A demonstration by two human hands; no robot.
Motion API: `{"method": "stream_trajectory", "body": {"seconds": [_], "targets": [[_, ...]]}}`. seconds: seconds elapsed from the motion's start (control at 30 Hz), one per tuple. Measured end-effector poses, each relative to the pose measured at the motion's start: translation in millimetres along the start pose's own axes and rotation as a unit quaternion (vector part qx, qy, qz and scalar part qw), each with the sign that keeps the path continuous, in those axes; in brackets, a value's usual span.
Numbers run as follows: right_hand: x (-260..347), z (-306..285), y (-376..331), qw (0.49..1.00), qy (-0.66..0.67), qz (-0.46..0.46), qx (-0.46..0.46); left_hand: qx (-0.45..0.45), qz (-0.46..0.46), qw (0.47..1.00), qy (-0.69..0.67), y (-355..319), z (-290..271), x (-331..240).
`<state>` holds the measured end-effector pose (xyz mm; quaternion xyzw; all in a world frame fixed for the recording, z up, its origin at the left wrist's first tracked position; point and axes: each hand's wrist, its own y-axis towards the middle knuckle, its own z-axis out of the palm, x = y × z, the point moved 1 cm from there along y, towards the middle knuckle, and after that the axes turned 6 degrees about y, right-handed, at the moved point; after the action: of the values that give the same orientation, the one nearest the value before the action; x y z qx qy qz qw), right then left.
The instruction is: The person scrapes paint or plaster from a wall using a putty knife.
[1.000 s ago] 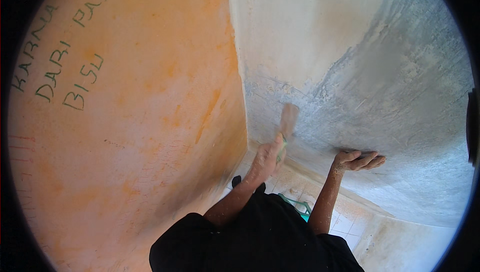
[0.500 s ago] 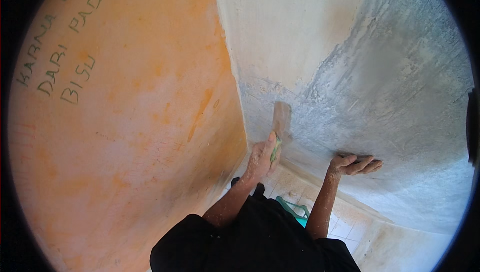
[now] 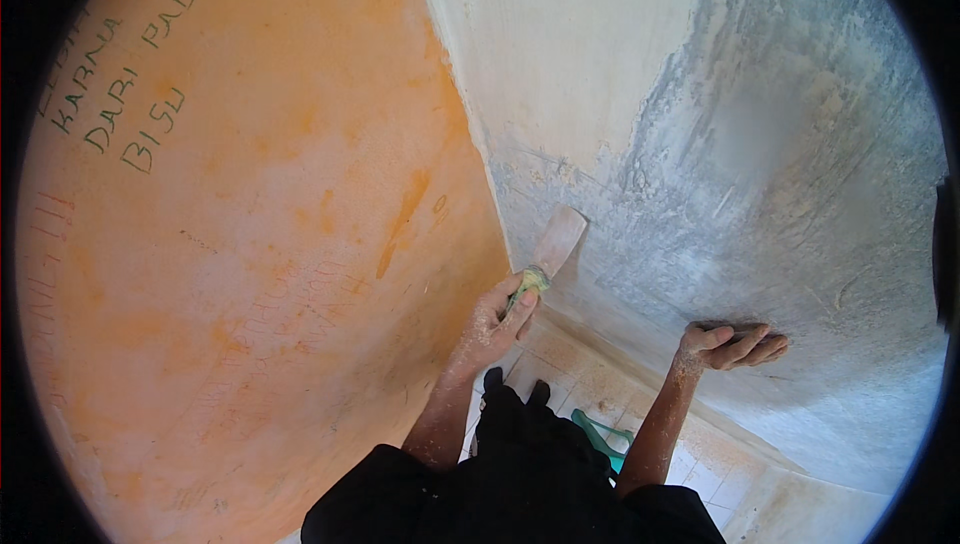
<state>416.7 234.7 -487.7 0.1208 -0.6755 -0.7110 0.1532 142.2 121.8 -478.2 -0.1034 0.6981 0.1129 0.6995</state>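
My left hand [image 3: 497, 321] grips the green handle of a putty knife [image 3: 548, 252]. Its flat pale blade lies against the grey scraped wall [image 3: 760, 154] close to the room corner. My right hand [image 3: 733, 344] rests flat on the same grey wall, lower and to the right, fingers together and pointing right; it holds nothing that I can see. Both forearms are dusted white and rise from black sleeves at the bottom of the view.
An orange wall [image 3: 260, 244] with handwritten green letters fills the left side and meets the grey wall at the corner. The upper part of the right wall is cream [image 3: 560, 34]. Below lie dusty pale floor tiles [image 3: 590, 384] and a green object [image 3: 604, 438].
The putty knife has slid a little up and along the wall near the corner. My right hand has stayed pressed on the wall in nearly the same place.
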Motion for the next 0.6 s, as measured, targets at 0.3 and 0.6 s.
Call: {"method": "stream_trajectory", "body": {"seconds": [0.3,0.6], "targets": [[-2.2,-3.1,-1.7,1.0,0.024,-0.006,0.018,-0.083,-0.015,0.996,-0.04,6.5,12.7,-39.3],[-2.9,-32.7,-11.8,0.947,-0.007,0.107,0.304,-0.13,-0.017,0.989,-0.066,-1.4,-2.6,1.4]]}}
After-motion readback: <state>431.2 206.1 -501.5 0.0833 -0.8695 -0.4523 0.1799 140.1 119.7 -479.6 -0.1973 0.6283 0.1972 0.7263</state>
